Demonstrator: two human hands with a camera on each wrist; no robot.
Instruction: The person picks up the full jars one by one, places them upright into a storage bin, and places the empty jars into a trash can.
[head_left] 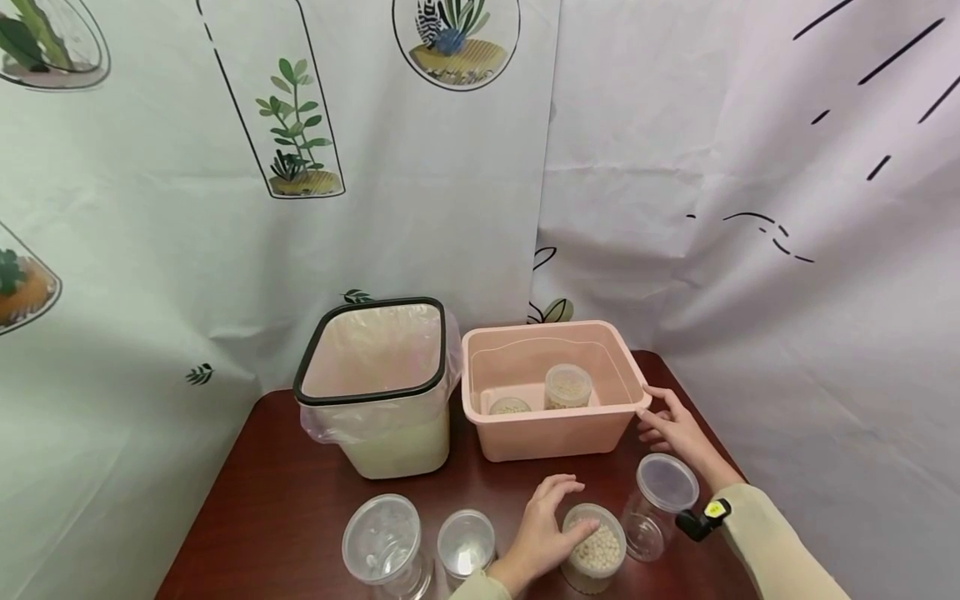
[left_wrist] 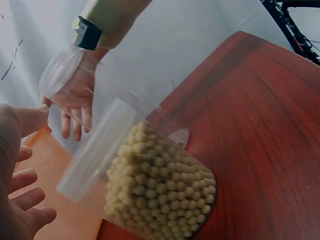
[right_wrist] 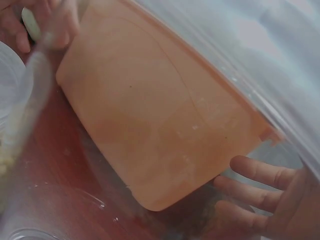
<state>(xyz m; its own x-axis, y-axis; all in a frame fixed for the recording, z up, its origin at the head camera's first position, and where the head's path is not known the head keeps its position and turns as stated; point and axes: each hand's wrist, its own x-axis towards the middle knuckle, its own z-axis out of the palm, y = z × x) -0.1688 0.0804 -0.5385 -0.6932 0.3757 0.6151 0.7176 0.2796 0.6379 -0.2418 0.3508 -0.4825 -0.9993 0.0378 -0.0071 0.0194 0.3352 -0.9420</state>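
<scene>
My left hand [head_left: 542, 533] is spread beside a clear lidded jar of pale round beans [head_left: 597, 552]. Its thumb appears over the lid in the head view; the left wrist view shows a gap between the fingers and this jar [left_wrist: 160, 185]. With extended fingers, my right hand [head_left: 678, 429] touches the front right corner of a pink plastic bin [head_left: 555, 439]; its fingers lie near that corner in the right wrist view. Inside the bin are a jar of beans [head_left: 567, 387] and another lidded container [head_left: 510, 406], partly hidden by the front wall. A lidded clear jar [head_left: 660, 492] stands below my right hand.
Left of the pink bin stands a cream waste bin [head_left: 397, 446] with a black rim and a plastic liner. Two clear lidded jars [head_left: 382, 542] are at the front of the dark red table [head_left: 247, 508]. A printed curtain [head_left: 187, 233] hangs behind.
</scene>
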